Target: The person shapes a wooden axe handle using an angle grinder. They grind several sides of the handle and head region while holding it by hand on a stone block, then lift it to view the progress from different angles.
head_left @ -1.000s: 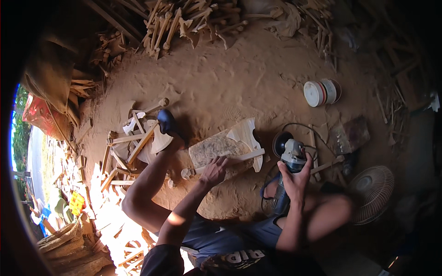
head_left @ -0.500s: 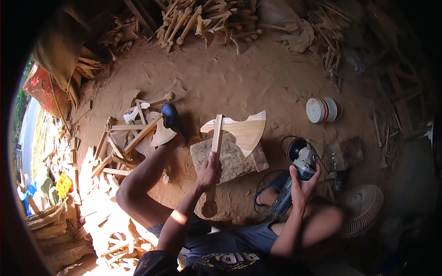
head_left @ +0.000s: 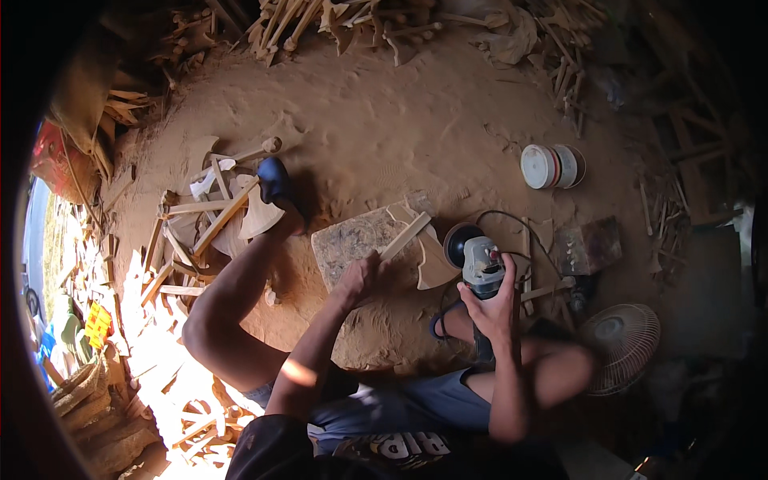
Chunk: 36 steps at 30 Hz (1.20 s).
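Observation:
My left hand (head_left: 360, 277) is closed around the handle of a pale wooden axe (head_left: 436, 266), which slants up to the right over a rough stone block (head_left: 344, 246). Its double blade, also wood, reaches past the block's right side. In my right hand (head_left: 494, 306) is an angle grinder (head_left: 482, 266), gripped around its body. The grinder's round dark disc (head_left: 462, 242) faces the axe head and sits close to the blade's edge; whether they touch I cannot tell.
Several wooden axes (head_left: 232, 212) lie heaped by my left foot (head_left: 274, 178). A white bucket (head_left: 552, 166) lies on its side at the right. Near my right knee stand a fan (head_left: 614, 344) and a worn block (head_left: 590, 246). A cable (head_left: 512, 216) loops behind the grinder.
My left hand has tilted the axe from upright to slanting right. My right hand has brought the grinder left and turned it, so its disc is now beside the axe head.

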Each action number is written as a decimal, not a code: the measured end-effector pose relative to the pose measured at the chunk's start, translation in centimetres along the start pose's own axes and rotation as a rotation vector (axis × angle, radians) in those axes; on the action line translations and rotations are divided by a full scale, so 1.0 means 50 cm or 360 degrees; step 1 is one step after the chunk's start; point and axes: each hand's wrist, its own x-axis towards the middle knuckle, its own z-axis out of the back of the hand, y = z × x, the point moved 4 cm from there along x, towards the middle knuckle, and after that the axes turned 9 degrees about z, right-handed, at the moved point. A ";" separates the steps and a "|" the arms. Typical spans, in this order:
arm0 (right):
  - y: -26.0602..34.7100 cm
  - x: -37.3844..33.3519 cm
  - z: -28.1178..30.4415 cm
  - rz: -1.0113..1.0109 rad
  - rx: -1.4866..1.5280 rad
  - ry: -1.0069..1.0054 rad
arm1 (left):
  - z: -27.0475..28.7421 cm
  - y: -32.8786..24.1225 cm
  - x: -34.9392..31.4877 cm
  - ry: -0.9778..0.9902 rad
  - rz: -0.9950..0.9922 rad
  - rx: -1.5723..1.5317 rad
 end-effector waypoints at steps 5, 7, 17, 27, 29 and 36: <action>-0.049 -0.038 -0.041 -0.0091 -0.0032 0.0024 | 0.024 0.019 0.043 -0.0492 -0.0150 0.0951; -0.061 -0.048 -0.047 -0.0061 -0.0198 0.0018 | 0.029 0.001 0.055 -0.0278 -0.0036 0.0949; -0.083 -0.094 -0.080 -0.0269 0.0213 -0.0239 | 0.020 0.014 0.078 -0.0104 -0.0559 0.0547; -0.107 -0.082 0.020 -0.0307 0.0019 -0.0584 | -0.035 -0.087 0.123 -0.0197 -0.0648 0.0586; -0.101 -0.073 0.008 -0.0537 0.0041 -0.0470 | -0.053 -0.051 0.157 -0.0152 -0.0740 0.0818; -0.166 -0.123 -0.087 -0.0274 -0.0174 -0.0079 | -0.066 -0.046 0.166 -0.0097 -0.0650 0.0682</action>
